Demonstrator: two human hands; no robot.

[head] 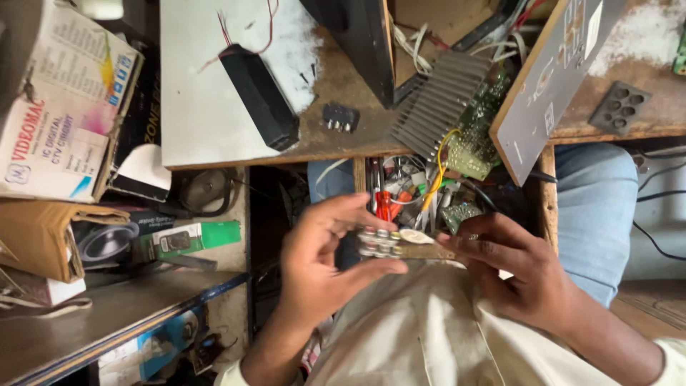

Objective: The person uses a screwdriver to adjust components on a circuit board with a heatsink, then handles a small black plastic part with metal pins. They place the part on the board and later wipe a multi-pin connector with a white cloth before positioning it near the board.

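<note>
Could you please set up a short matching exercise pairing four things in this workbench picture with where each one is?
Things:
1. small circuit board
2. long black box
3. ribbed grey heat sink
4. green flat pack

Places:
A. on the lower shelf at the left, beside cardboard boxes
B. on the white sheet on the bench top
C. held between the left hand and the right hand
D. on the bench top, fixed to a green board with a yellow wire

Pairs: 1-C, 2-B, 3-D, 4-A
</note>
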